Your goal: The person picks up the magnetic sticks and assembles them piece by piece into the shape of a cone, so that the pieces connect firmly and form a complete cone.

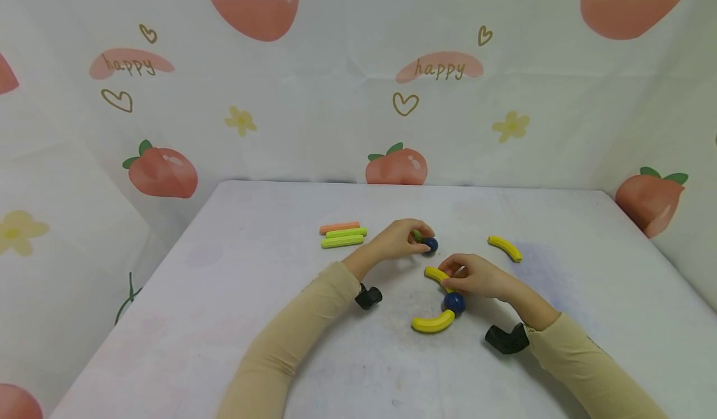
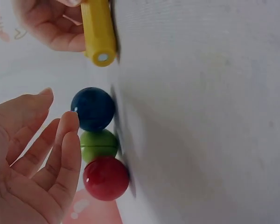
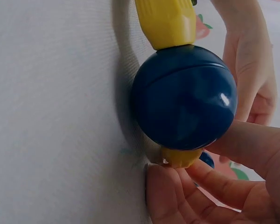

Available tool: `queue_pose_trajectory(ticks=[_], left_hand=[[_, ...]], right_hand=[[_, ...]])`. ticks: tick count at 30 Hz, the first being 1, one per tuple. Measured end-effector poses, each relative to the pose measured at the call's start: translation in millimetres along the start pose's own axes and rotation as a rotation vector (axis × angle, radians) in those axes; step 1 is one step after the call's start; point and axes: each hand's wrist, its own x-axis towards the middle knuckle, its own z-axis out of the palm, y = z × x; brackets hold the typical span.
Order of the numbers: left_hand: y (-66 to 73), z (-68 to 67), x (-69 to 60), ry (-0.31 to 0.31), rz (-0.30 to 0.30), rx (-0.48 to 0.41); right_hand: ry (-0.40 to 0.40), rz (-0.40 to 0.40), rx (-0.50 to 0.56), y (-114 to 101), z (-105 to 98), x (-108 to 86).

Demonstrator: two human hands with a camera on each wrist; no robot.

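Note:
My left hand is beside a blue ball, its fingers loosely bent. In the left wrist view, one fingertip of that hand lies at the edge of the blue ball; a green ball and a red ball stand in line with it. My right hand pinches a curved yellow piece between thumb and fingers. The piece's lower end meets another blue ball, which also touches a second curved yellow piece.
Two yellow-green sticks and an orange stick lie side by side left of my left hand. A third curved yellow piece lies to the right, on the white table. A printed cloth hangs behind.

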Motion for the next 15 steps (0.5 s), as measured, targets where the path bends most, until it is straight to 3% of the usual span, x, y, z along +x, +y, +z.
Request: queue_pose_trajectory(ticks=[15], left_hand=[[2.5,11.0,10.4,-0.033,-0.051,0.149]], right_hand=[[0.000,-0.009,0.001,1.5,-0.4,0.0]])
